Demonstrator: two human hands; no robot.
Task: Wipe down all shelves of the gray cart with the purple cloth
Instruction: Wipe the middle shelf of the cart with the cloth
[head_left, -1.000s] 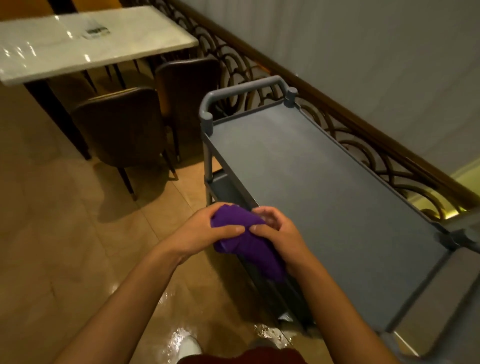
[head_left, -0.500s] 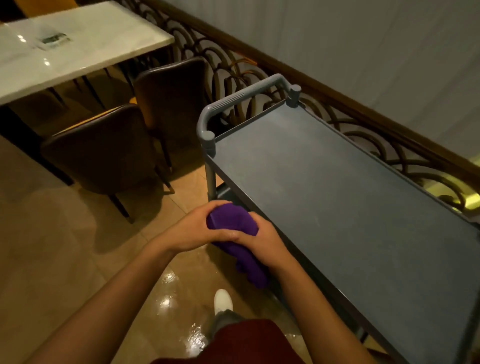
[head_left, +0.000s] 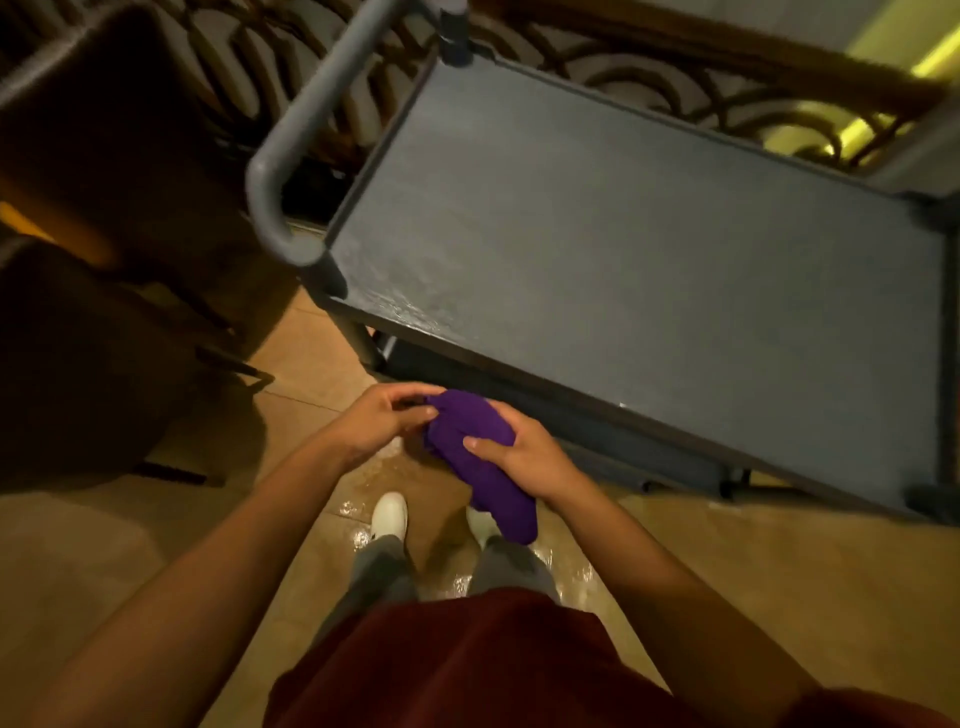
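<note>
The gray cart's bare top shelf (head_left: 623, 249) fills the upper right, with its curved handle (head_left: 301, 145) at the left end. A lower shelf (head_left: 597, 441) shows as a dark strip under the near rim. The bunched purple cloth (head_left: 478, 457) hangs in front of the cart's near edge, above the floor. My right hand (head_left: 524, 457) grips it from the right. My left hand (head_left: 374, 421) pinches its upper left end. Neither hand touches the cart.
Dark brown chairs (head_left: 104, 156) stand close at the left beside the cart handle. An ornate metal railing (head_left: 675, 78) runs behind the cart. The tan tile floor (head_left: 779, 571) is glossy and wet-looking near my white shoes (head_left: 389, 514).
The view has tilted sharply down, so my legs and shoes show and the white table is gone. Both hands still hold the cloth, and the left fingers have shifted to its end.
</note>
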